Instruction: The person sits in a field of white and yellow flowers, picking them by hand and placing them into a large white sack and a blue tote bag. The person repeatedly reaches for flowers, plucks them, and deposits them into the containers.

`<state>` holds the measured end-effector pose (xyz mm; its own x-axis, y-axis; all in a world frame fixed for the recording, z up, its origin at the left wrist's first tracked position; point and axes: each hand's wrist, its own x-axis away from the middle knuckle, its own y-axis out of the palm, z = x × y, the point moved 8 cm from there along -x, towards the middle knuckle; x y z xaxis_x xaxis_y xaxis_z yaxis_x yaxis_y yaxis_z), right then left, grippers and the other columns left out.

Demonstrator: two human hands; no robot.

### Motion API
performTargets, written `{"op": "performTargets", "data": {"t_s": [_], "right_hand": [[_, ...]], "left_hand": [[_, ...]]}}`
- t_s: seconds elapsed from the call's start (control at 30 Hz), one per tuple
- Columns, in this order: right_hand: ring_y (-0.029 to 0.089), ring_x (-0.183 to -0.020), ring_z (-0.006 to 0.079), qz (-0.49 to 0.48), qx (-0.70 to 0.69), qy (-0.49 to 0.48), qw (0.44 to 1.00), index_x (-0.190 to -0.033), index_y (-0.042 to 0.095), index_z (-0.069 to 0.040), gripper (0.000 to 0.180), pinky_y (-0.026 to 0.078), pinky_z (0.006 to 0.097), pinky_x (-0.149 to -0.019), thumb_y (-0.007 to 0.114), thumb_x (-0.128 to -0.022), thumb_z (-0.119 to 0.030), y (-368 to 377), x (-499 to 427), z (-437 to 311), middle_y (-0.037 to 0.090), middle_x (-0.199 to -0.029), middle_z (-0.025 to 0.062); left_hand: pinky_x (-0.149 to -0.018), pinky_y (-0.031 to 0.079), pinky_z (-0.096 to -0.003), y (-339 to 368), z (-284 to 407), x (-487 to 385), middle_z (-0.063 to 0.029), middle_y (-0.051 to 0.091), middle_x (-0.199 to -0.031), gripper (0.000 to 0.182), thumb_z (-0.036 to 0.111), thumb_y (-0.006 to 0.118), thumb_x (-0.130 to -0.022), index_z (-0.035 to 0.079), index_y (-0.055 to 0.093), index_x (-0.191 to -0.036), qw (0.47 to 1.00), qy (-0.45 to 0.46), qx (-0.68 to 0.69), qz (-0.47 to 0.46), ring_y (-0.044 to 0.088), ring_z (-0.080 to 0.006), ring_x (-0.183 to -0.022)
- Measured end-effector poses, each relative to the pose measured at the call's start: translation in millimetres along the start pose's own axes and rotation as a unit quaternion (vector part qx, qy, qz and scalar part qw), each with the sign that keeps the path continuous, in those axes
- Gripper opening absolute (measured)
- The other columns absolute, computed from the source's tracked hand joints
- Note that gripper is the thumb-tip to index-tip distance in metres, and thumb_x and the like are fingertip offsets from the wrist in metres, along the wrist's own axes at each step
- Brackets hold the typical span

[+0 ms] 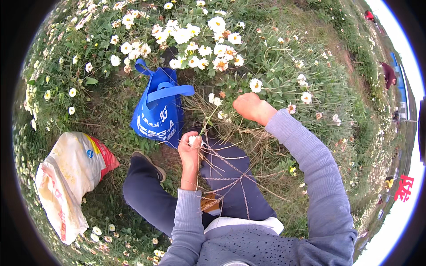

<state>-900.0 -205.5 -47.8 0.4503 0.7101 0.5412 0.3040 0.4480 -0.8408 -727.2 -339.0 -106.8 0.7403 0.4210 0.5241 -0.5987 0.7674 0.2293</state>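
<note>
My left hand (189, 156) is curled around a white flower head (193, 140), with petals showing between thumb and fingers. It is just right of the blue fabric bag's lower edge. My right hand (250, 105) reaches into the flower plants with its fingers curled down. A white flower with a yellow centre (256, 85) stands just beyond its knuckles. The fingertips of that hand are hidden, so whether they grip a stem cannot be seen. Upright before me is the blue bag (156, 114), printed with white writing, its handles sticking up.
A white woven sack (75, 163) with red and yellow areas slumps on the grass at left. Dry, branching grass seed heads (242, 176) cross in front of my legs. Dense white blooms (182, 35) fill the far side. Another person (388, 75) is at the distant right.
</note>
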Motion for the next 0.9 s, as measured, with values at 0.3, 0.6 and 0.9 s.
{"op": "performTargets", "data": {"t_s": [0.3,0.6,0.9], "right_hand": [[0.058,-0.076,0.0361,0.159,-0.178,0.084,0.967,-0.087,0.055,-0.001,0.015,0.045,0.0459,-0.067,0.05,-0.074,-0.006,-88,54,1,0.059,-0.076,0.0203],[0.059,-0.079,0.0331,0.165,-0.184,-0.166,0.955,-0.093,0.058,-0.003,0.019,0.046,0.0417,-0.068,0.05,-0.077,-0.008,-124,31,-129,0.061,-0.084,0.0158],[0.057,-0.073,0.0371,0.126,-0.309,-0.155,0.93,-0.079,0.053,-0.002,0.02,0.044,0.0444,-0.063,0.046,-0.086,-0.02,-23,48,-156,0.057,-0.074,0.0191]], "left_hand": [[-0.048,0.042,-0.0203,-31,15,27,-0.0004,0.054,-0.071,0.007,0.003,0.054,-0.084,0.007,0.053,-0.091,0.997,-0.009,0.062,0.049,0.052,-0.0075,-0.056],[-0.051,0.039,-0.0186,-15,59,49,0.0025,0.053,-0.069,0.006,0.003,0.056,-0.082,0.005,0.056,-0.087,0.996,0.089,-0.026,0.005,0.047,-0.0042,-0.057],[-0.063,0.045,-0.0406,5,97,70,-0.0196,0.056,-0.074,0.01,0.005,0.054,-0.081,0.0,0.051,-0.09,0.857,0.3,-0.399,-0.129,0.057,-0.037,-0.069]]}}
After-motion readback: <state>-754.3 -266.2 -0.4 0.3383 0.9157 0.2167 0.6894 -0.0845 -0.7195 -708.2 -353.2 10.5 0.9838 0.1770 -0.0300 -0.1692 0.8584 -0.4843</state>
